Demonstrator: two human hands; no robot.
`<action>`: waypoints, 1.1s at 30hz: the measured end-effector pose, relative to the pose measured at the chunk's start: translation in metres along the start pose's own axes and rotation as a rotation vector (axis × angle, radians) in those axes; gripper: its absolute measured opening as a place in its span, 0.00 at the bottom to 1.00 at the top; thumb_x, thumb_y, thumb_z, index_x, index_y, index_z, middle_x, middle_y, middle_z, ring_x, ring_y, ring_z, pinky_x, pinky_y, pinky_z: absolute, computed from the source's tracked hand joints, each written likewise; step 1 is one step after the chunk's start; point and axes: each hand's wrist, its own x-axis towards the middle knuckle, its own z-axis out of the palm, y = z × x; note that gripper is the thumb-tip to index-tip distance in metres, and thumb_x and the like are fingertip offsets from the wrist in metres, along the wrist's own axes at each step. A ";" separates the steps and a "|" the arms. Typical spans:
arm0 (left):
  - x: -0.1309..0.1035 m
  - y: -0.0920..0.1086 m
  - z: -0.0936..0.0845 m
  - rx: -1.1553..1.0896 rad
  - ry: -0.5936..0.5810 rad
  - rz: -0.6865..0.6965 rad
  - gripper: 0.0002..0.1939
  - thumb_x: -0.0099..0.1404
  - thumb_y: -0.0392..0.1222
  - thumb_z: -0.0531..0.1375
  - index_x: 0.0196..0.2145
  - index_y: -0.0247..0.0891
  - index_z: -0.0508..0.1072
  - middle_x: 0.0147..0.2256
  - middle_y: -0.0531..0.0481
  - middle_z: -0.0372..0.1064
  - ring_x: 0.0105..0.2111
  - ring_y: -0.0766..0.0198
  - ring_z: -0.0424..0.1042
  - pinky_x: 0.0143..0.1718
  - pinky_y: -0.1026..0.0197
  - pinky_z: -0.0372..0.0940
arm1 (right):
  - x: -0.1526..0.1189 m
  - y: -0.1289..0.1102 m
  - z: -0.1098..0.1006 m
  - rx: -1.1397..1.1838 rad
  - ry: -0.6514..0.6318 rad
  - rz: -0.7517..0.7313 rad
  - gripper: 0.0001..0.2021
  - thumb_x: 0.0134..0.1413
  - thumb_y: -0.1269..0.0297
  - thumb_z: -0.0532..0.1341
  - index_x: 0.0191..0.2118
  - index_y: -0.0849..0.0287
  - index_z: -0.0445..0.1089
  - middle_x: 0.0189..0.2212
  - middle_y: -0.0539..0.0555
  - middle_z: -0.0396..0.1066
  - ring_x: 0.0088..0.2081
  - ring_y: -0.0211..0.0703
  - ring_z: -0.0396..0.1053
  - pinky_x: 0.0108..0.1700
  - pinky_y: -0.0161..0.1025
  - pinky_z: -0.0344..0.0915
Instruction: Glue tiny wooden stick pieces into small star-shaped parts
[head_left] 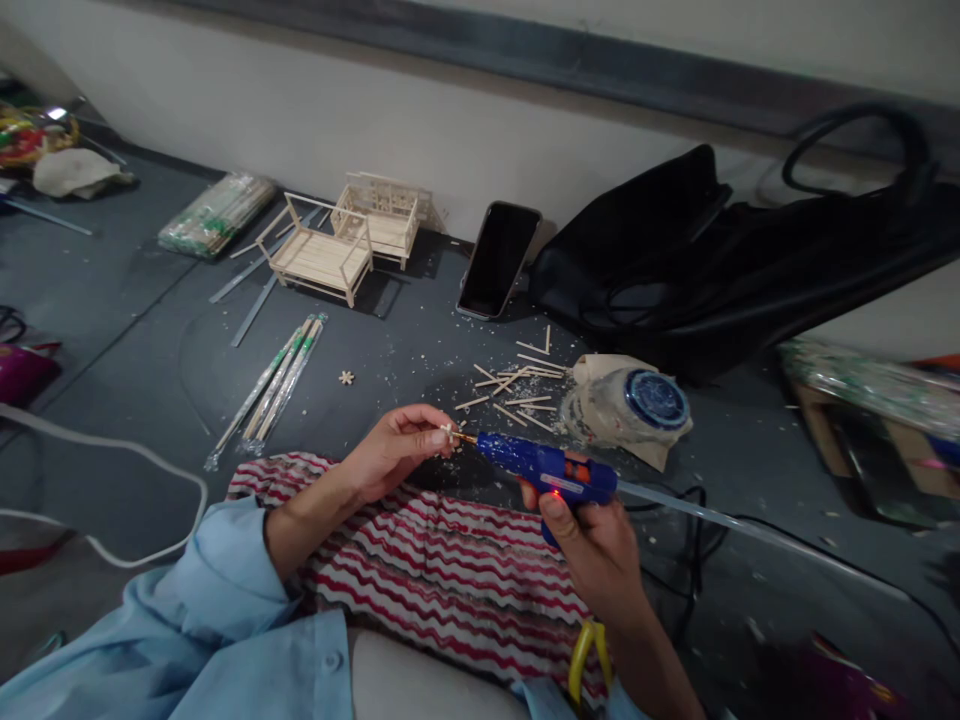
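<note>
My left hand (pixel 401 448) pinches a small pale wooden piece (pixel 449 434) between thumb and fingers. Wrapped round the handle of a blue hot glue gun (pixel 536 465) is my right hand (pixel 596 545). The gun's nozzle tip touches or nearly touches the small piece; which of the two I cannot tell. A red light glows on the gun, and a long clear glue stick (pixel 697 507) sticks out of its back. On the table to the left lies a small flower-shaped wooden piece (pixel 346 378). Short cut wooden sticks (pixel 517 380) are scattered beyond the gun.
Two miniature stick-built benches (pixel 322 262) stand near the wall. A phone (pixel 500 260) leans upright beside a black bag (pixel 637 240). Packaged sticks (pixel 281 385) lie to the left. An upturned jar (pixel 622 405) rests on cloth at right. A striped cloth (pixel 442 560) covers my lap.
</note>
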 end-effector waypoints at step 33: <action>0.004 0.002 -0.003 0.010 -0.005 0.061 0.14 0.45 0.42 0.76 0.29 0.36 0.80 0.28 0.51 0.75 0.26 0.70 0.71 0.34 0.64 0.65 | -0.008 -0.023 -0.007 0.696 0.186 0.371 0.22 0.44 0.43 0.70 0.37 0.55 0.71 0.26 0.52 0.75 0.23 0.42 0.70 0.26 0.40 0.70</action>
